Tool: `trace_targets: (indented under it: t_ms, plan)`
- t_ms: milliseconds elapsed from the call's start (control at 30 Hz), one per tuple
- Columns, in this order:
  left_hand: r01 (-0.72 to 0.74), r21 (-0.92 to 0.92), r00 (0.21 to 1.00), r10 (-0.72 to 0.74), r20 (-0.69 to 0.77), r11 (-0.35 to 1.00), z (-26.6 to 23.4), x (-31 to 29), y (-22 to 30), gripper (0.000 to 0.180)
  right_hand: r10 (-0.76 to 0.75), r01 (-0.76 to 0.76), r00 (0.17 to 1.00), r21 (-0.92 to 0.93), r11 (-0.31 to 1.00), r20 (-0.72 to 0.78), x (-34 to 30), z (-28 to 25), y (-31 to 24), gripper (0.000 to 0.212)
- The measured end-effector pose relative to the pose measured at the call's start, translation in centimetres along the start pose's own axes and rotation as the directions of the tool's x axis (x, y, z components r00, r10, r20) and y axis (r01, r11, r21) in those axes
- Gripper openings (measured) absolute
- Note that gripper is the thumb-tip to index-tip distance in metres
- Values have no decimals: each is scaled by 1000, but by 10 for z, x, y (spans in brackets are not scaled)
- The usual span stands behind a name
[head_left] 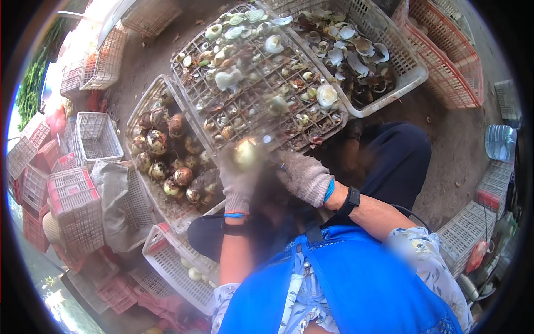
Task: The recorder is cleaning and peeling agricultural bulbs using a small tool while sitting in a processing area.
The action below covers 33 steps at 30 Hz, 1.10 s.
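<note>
A pale, peeled onion (246, 153) sits in my left hand (238, 181), whose gloved fingers are wrapped round it. Close beside it on the right is my right hand (306, 177), also in a knitted glove, its fingers closed. What it grips, if anything, is blurred. Just beyond both hands lies an upturned grid-bottomed crate (340, 119), strewn with onion skins, trimmings and a few pale pieces such as a white onion layer (327, 96). To the left, a crate (133, 119) holds several brown, dirty-skinned onions (182, 176).
At the far right a pale crate (413, 75) is heaped with onion peelings (356, 58). By my left leg, a white crate (167, 261) contains several peeled onions (194, 273). Stacked crates (75, 203) line the left side. A water jug (500, 142) stands on the right.
</note>
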<state>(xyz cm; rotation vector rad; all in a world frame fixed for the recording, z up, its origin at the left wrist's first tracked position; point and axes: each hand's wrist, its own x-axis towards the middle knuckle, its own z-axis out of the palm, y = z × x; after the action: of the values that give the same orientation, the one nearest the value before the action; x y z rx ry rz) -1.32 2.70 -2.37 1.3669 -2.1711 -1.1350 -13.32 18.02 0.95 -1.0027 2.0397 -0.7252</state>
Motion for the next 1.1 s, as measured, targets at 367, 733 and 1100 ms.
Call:
trace_targets:
  t_ms: [367,733,1100]
  plan:
    - [-51,73,999,50,22,996,7,8,-3,78,45,-45,998,11,999,36,11,-7,6,32]
    - [-151,87,988,147,57,985,-7,2,9,72,-124,150,985,-247,957,120,52,21,21,20]
    - [12,-47,993,-6,117,999,-20,-3,24,93,148,-122,968,134,983,-201,25,7,11,39]
